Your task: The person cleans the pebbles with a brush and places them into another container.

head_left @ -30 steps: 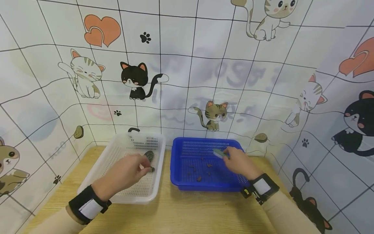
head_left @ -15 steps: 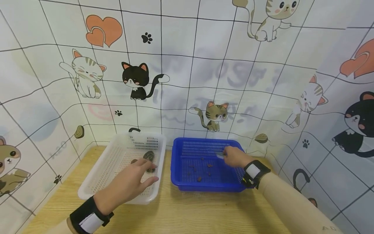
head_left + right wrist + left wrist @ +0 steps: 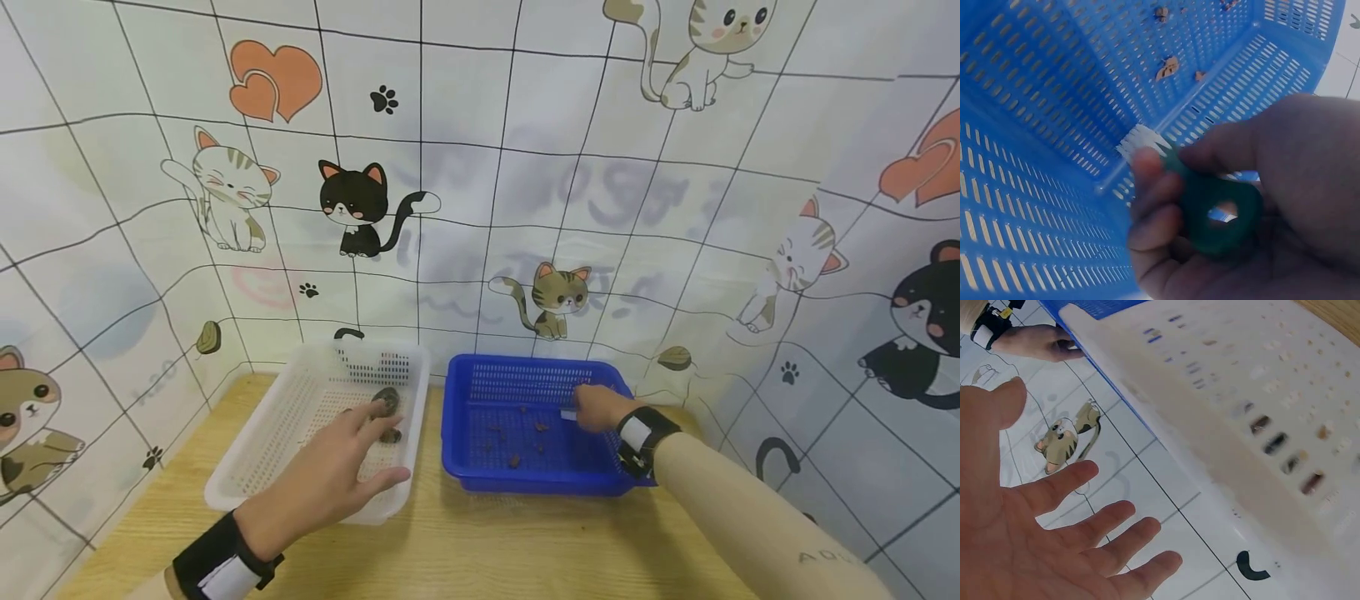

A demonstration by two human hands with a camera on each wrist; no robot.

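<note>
In the head view my left hand (image 3: 330, 462), fingers spread and holding nothing, is over the white basket (image 3: 300, 417). Beyond its fingers lie a dark, patterned oval piece (image 3: 386, 397) and a smaller dark piece (image 3: 391, 436), both too small to identify. My right hand (image 3: 598, 408) is inside the right end of the blue basket (image 3: 532, 483). It grips a small brush by its green handle (image 3: 1235, 215), which has a round hole. The white bristles (image 3: 1138, 142) point down at the basket's floor and wall. Brown crumbled bits (image 3: 1168, 67) lie scattered in this basket.
Both baskets stand side by side on a wooden table (image 3: 465, 550), against a cat-printed sheet (image 3: 465, 192) at the back and sides. A narrow gap separates them. Their perforated walls rise around the hands.
My left hand has released the small dark piece in the white basket and spread its fingers. The right hand has turned and lowered, taking the brush deeper into the blue basket.
</note>
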